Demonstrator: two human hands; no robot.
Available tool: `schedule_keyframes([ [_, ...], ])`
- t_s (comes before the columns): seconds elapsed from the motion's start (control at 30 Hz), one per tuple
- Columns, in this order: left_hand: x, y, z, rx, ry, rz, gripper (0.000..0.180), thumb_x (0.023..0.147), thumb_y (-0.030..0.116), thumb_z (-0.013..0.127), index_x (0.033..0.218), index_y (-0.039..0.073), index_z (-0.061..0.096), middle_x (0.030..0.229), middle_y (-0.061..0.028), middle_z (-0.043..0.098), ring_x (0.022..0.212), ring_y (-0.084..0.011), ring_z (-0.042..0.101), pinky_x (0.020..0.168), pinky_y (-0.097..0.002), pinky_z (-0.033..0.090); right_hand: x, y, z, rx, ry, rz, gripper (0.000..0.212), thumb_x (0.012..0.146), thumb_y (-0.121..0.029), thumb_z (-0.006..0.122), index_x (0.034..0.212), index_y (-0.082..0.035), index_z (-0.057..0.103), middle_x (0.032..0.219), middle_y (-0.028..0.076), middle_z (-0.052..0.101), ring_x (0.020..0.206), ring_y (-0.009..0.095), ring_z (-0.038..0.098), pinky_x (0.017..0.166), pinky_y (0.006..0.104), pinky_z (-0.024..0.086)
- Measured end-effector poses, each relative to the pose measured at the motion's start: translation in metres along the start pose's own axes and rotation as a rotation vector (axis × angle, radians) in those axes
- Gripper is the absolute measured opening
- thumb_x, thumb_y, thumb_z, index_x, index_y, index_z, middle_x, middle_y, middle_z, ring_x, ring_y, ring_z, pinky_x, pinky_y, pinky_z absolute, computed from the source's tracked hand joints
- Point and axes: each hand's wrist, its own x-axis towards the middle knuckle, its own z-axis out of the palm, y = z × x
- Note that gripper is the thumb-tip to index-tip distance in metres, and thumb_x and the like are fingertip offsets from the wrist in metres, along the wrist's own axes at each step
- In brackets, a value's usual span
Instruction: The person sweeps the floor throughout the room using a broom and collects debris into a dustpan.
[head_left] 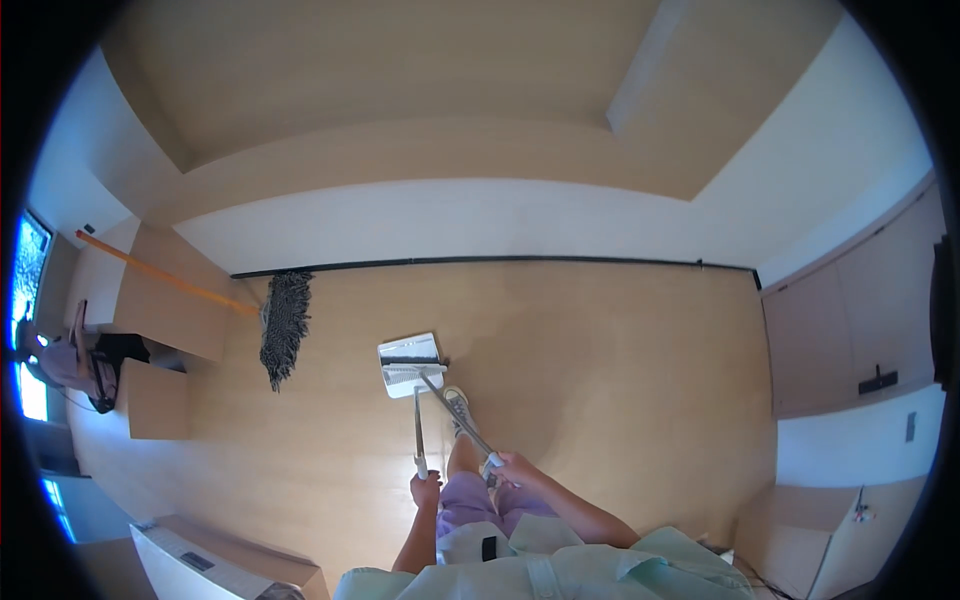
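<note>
In front of me on the floor lies a white dustpan, its long handle rising toward my body. My left hand is wrapped round the upper end of that handle. Closed on the grip of a long-handled broom is my right hand. The broom's stick slants down to the left, and its head with dark bristles lies across the dustpan. Whether any dirt is in the pan is too small to tell. My shoe is on the floor just right of the pan.
A grey string mop with an orange handle rests at the left, near the wall. Beyond it, a person sits by a desk and bright screens. A door is at the right, a cabinet at the lower right, a white-topped unit lower left.
</note>
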Motion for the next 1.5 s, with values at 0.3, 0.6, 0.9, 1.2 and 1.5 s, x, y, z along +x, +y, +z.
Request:
schedule_keyframes([
  [0.3,-0.067,-0.102,-0.042,-0.196,-0.123,-0.091,0.018,0.071,0.007,0.057,0.081,-0.004,0.066,0.067,-0.0095,0.064,0.057,-0.0159,0.061,0.052,-0.0262,0.047,-0.152,0.058,0.094,-0.504,-0.032,0.020,0.028,0.082,-0.019,0.053,0.106,-0.006,0.052,0.065,0.012,0.061,0.046,0.020,0.058,0.042,0.0335,0.046],
  [0.6,-0.105,-0.256,-0.066,0.054,-0.098,-0.061,0.028,0.074,0.030,0.064,0.086,0.005,0.066,0.078,-0.0156,0.066,0.073,-0.0287,0.064,0.068,-0.0402,0.049,-0.186,0.076,0.197,-0.458,0.051,0.223,0.055,0.082,-0.022,0.053,0.129,0.002,0.037,0.081,0.019,0.064,0.058,0.026,0.063,0.053,0.0369,0.051],
  [0.9,-0.190,-0.263,-0.103,-0.011,-0.091,-0.023,0.027,0.079,0.024,0.063,0.098,0.004,0.063,0.082,-0.0133,0.065,0.076,-0.0243,0.063,0.069,-0.0357,0.049,-0.145,0.197,0.275,-0.797,0.047,0.069,0.063,0.091,-0.029,0.047,0.140,0.001,0.023,0.092,0.027,0.062,0.075,0.040,0.063,0.069,0.0452,0.050],
  [1.2,-0.191,-0.298,-0.103,-0.009,-0.024,0.044,0.027,0.079,0.021,0.063,0.101,0.006,0.058,0.086,-0.0156,0.064,0.083,-0.0347,0.062,0.072,-0.0414,0.048,-0.110,0.205,0.307,-0.838,-0.004,0.142,0.057,0.091,-0.015,0.042,0.143,-0.004,0.021,0.085,0.028,0.061,0.076,0.041,0.061,0.072,0.0477,0.048],
  [1.5,-0.196,-0.285,-0.096,-0.012,-0.102,-0.168,0.027,0.081,0.017,0.063,0.104,0.003,0.060,0.083,-0.0093,0.065,0.074,-0.0186,0.064,0.062,-0.0287,0.049,-0.146,0.250,0.262,-0.458,0.092,0.160,0.056,0.092,-0.017,0.046,0.144,-0.015,0.025,0.065,0.009,0.055,0.042,0.018,0.051,0.036,0.0327,0.044],
])
